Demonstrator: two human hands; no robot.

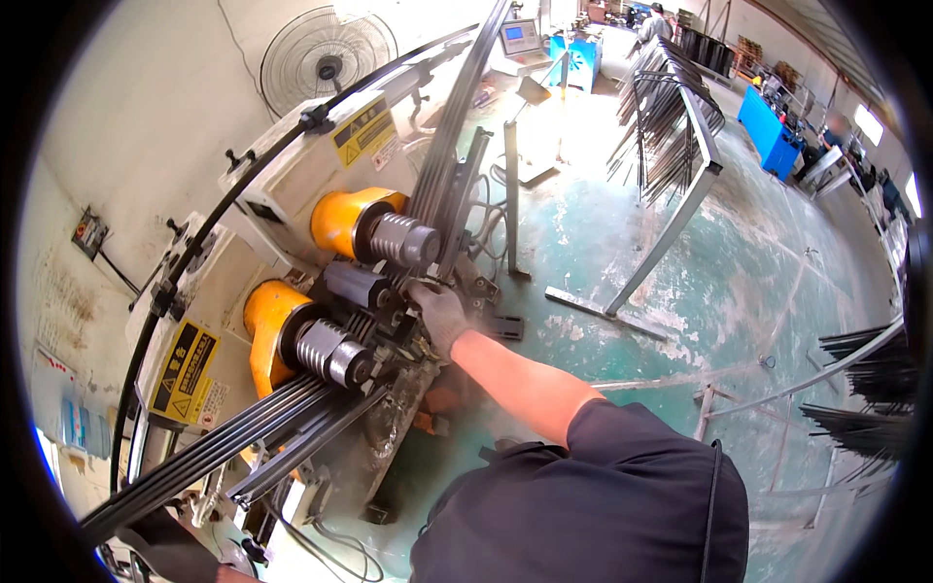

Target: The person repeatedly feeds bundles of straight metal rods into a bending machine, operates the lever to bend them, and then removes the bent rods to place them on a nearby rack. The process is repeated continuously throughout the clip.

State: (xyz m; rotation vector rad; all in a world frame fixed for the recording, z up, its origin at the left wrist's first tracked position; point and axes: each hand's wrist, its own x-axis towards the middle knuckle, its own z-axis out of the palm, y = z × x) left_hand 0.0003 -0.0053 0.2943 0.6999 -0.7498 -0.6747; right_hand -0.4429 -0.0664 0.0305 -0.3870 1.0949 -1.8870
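My right hand, in a grey work glove, reaches into the middle of a bar-working machine. Its fingers are bent and pressed together against the parts beside the upper roller; what they grip is hidden. Low at the left edge, my left hand in a dark glove is beneath the end of a bundle of long dark metal bars, its fingers hidden by them. Those bars run under the lower ribbed roller. A second bundle of bars rises away past the upper roller.
Orange housings carry the rollers, and a black hose arches over the machine. Right of it stands a metal rack hung with bent rods. More rods lie at the right edge. A fan is behind; people work far off.
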